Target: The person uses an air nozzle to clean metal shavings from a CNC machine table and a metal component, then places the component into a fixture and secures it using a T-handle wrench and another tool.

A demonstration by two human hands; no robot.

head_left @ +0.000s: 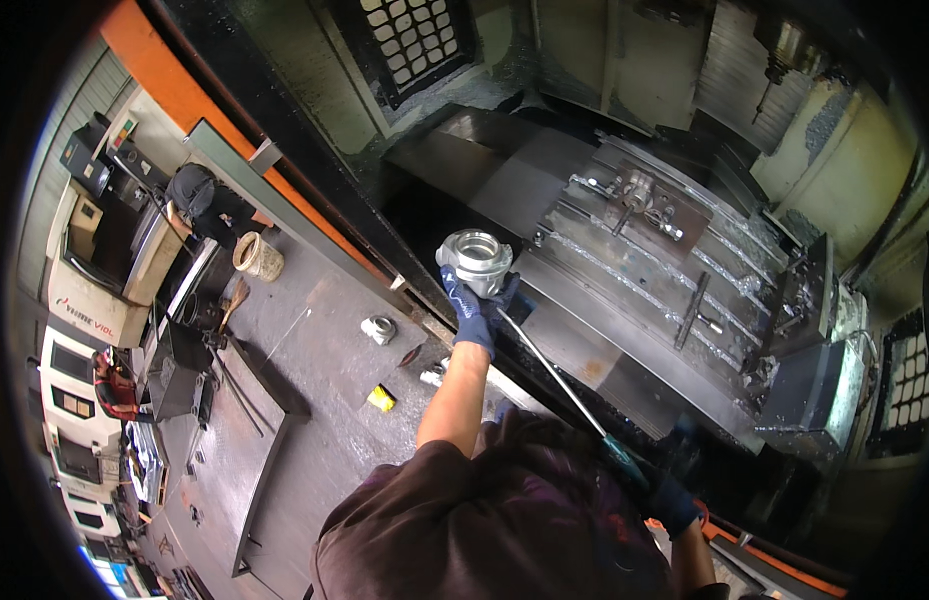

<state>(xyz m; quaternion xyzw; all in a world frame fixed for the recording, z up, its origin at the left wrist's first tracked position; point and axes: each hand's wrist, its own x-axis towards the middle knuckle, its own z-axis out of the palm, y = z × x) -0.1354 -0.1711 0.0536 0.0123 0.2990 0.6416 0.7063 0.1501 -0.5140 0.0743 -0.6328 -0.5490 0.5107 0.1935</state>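
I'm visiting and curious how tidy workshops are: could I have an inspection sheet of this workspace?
Surface: slotted table, strewn with metal chips.
Things: metal part and long-tipped wand, both held.
Clutter: metal pieces and a yellow item on the floor.
Hands: left hand, gloved, holds the part; right hand, gloved, holds the wand.
Cables: apparently one dark hose, far right.
Surroundings: orange frame, bucket, two people at left.

Slotted machine bed: fixture plate, dark bar, scattered metal chips.
Floor: silvery casting, yellow item, pale bucket.
Grey tabletop: long rod.
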